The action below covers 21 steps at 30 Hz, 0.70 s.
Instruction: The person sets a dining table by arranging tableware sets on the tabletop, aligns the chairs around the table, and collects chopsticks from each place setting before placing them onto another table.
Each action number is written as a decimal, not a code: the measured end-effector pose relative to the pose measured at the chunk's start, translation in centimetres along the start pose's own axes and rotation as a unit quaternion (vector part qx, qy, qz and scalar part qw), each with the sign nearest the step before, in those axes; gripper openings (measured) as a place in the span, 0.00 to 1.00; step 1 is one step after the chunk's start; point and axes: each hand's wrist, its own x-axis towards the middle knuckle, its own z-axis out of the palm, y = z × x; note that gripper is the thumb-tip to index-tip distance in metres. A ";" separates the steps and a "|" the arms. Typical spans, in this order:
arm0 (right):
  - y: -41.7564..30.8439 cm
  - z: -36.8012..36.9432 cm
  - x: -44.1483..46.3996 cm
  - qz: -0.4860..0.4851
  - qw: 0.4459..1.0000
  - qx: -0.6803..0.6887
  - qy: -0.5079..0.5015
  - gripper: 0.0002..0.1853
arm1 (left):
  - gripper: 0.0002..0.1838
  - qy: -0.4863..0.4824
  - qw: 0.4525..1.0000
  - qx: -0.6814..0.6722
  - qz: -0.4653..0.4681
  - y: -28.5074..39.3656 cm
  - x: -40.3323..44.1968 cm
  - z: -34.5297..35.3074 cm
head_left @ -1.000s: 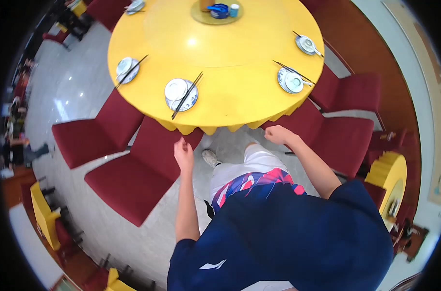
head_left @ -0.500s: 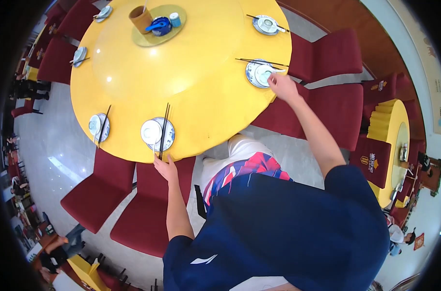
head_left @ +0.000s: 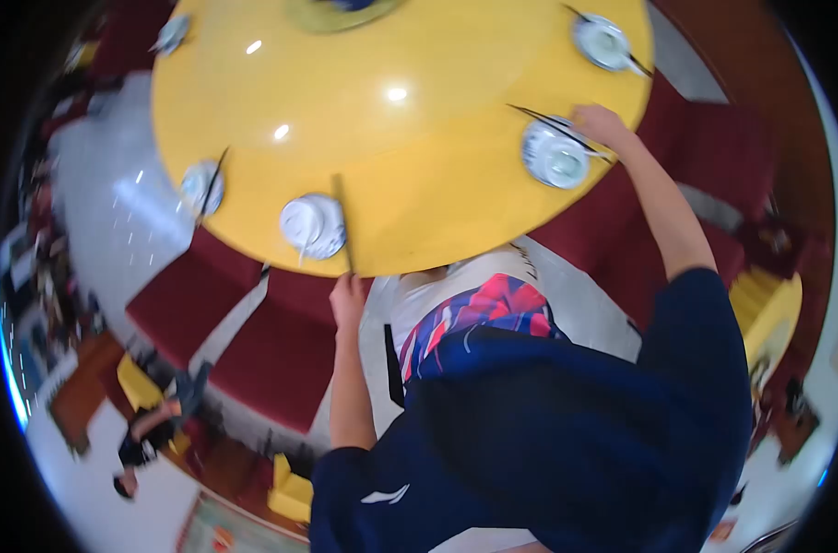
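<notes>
My left hand (head_left: 348,300) is closed around the near end of a pair of dark chopsticks (head_left: 342,217) at the table's front edge. The pair points away from me, just right of a patterned plate (head_left: 331,241) with a white dish (head_left: 301,222) and a spoon. Over at the right setting, my right hand (head_left: 599,124) has its fingers curled down beside another pair of chopsticks (head_left: 541,117), above a plate (head_left: 536,152) with a pale bowl (head_left: 565,168). Blur hides whether its fingertips grip anything.
The round table (head_left: 419,194) has a yellow cover and more settings, one at the left (head_left: 202,187) and one at the upper right (head_left: 601,42). Dark red chairs (head_left: 271,355) stand along its near side. A person (head_left: 147,438) is in the background at the lower left.
Both hands have come up from below the table edge to the settings. The left chopsticks, earlier lying across their plate, are now beside it in my left hand. The view has shifted and turned.
</notes>
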 end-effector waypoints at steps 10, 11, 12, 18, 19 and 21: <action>-0.1 0.9 2.3 0.018 0.997 0.075 -0.011 0.16 | 0.11 -0.116 0.983 -0.135 -0.041 5.3 1.5 6.1; -0.5 0.7 2.8 0.028 0.998 0.043 -0.025 0.16 | 0.11 -0.127 0.979 -0.149 -0.051 5.5 2.5 7.1; -0.8 0.5 2.6 0.039 0.997 0.041 -0.044 0.16 | 0.11 -0.136 0.978 -0.154 -0.047 5.8 3.0 8.4; -2.6 -0.9 3.1 0.050 0.995 0.007 -0.084 0.16 | 0.15 -0.177 0.983 0.051 0.017 9.7 5.6 8.4; -2.3 -0.9 3.3 0.048 0.995 0.004 -0.087 0.15 | 0.18 -0.168 0.978 0.115 0.048 9.5 6.0 8.6; -1.1 0.4 3.6 0.060 0.995 0.026 -0.069 0.15 | 0.20 -0.167 0.966 0.174 0.093 10.3 6.7 9.0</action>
